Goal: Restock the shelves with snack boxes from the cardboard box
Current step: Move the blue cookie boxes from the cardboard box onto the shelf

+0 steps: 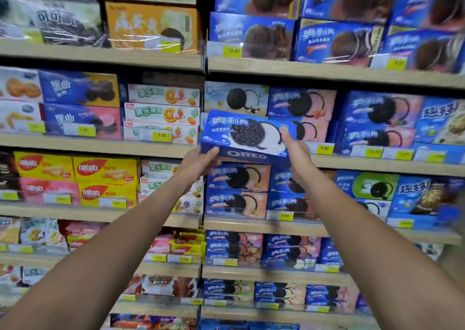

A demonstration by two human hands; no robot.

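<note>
A blue Oreo box [247,136] with a black-and-white cookie on its front is held up in front of the second shelf [352,165], tilted slightly. My left hand [198,165] grips its lower left corner, thumb on the front face. My right hand [294,151] grips its right end, thumb laid on the front. Right behind it a pale Oreo box [235,98] stands on the same shelf, with pink Oreo boxes [302,103] to its right. The cardboard box is out of view.
Wooden shelves full of snack boxes fill the view. Green-white biscuit boxes [162,114] stand left of the held box, yellow Nabati boxes [105,171] lower left, more blue Oreo boxes [237,191] on the shelf below. Yellow price tags [324,148] line the shelf edges.
</note>
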